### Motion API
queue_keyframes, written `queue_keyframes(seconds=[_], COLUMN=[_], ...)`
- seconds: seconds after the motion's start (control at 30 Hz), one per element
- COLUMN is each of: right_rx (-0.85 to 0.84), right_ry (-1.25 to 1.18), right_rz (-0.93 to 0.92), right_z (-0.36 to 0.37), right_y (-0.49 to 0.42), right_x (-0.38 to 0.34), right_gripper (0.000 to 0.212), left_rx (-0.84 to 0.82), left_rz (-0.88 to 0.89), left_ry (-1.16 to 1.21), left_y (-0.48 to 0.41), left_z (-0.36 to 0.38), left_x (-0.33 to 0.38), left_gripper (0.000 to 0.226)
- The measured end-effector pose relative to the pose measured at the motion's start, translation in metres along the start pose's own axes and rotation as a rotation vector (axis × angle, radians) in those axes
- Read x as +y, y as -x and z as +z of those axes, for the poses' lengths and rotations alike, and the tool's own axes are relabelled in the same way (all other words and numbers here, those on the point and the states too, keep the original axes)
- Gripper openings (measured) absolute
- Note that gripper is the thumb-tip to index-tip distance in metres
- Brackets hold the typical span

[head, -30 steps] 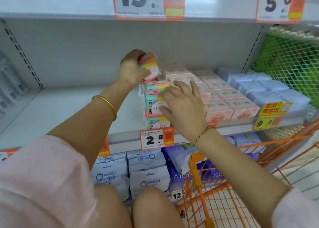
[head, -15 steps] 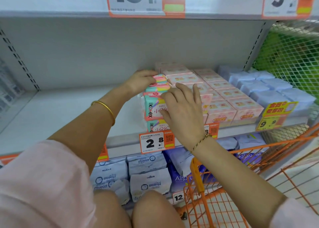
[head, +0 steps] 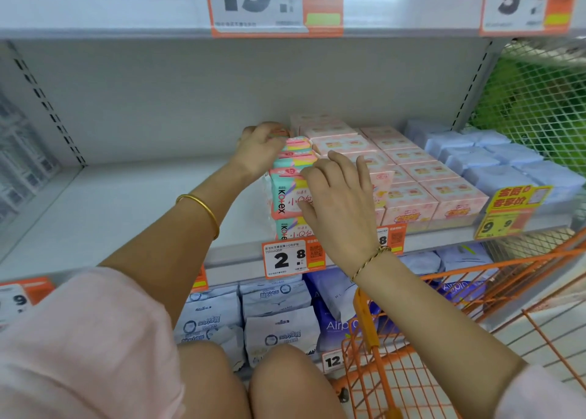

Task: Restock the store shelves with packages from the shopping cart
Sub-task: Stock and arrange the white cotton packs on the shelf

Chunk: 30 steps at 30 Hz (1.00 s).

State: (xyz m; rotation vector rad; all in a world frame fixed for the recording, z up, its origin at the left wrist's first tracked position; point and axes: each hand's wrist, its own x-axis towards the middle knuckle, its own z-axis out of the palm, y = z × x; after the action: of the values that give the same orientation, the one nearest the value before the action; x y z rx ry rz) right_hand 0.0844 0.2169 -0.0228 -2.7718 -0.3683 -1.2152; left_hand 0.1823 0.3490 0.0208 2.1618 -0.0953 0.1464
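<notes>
- white metal shelf: bare at the left; the row being filled stands near its front edge, above the "2.8" price tag.
- left hand: fingers curled over the top of the farthest pack, gripping it from the left.
- teal-and-pink soft film packs: stacked on the shelf between both hands. Judged light, squashy and slick; best held across the broad faces, since a corner pinch may slip.
- right hand: fingers spread, nearly straight, pressed on the near packs, gripping nothing.
- pink cardboard boxes: just right of the row.
- orange wire shopping cart: near right, below the shelf.
</notes>
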Motion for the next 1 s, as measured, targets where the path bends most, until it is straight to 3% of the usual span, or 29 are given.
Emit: queue_keyframes(seconds=[0.17, 0.3, 0.43, 0.53, 0.7, 0.77, 0.87, 1.0], right_rx=[0.043, 0.111, 0.083, -0.045, -0.460, -0.557, -0.661, -0.723], right_ry=[-0.074, -0.200, -0.384, -0.526, -0.736, -0.865, -1.039, -1.112], right_rz=[-0.060, -0.157, -0.247, -0.309, -0.414, -0.453, -0.426, -0.402], right_z=[-0.015, -0.028, -0.040, -0.051, -0.065, -0.065, -0.066, -0.070], right_y=[0.005, 0.010, 0.020, 0.031, 0.053, 0.065, 0.081, 0.090], right_x=[-0.011, -0.036, -0.079, -0.121, -0.188, -0.216, -0.250, -0.281], right_gripper=[0.029, 0.030, 0.037, 0.038, 0.036, 0.032, 0.030, 0.029], left_rx=[0.130, 0.275, 0.432, 0.510, 0.515, 0.531, 0.577, 0.478], left_rz=[0.097, 0.145, 0.049, -0.055, -0.272, -0.346, -0.323, -0.261], left_ry=[0.036, 0.029, 0.003, -0.069, -0.379, -0.474, -0.526, -0.668], left_y=[0.040, 0.104, 0.182, 0.243, 0.323, 0.347, 0.375, 0.404], left_z=[-0.010, -0.025, -0.052, -0.076, -0.118, -0.131, -0.138, -0.145], left_x=[-0.005, -0.016, -0.035, -0.047, -0.063, -0.063, -0.045, -0.020], left_gripper=[0.037, 0.035, 0.035, 0.033, 0.050, 0.039, 0.033, 0.031])
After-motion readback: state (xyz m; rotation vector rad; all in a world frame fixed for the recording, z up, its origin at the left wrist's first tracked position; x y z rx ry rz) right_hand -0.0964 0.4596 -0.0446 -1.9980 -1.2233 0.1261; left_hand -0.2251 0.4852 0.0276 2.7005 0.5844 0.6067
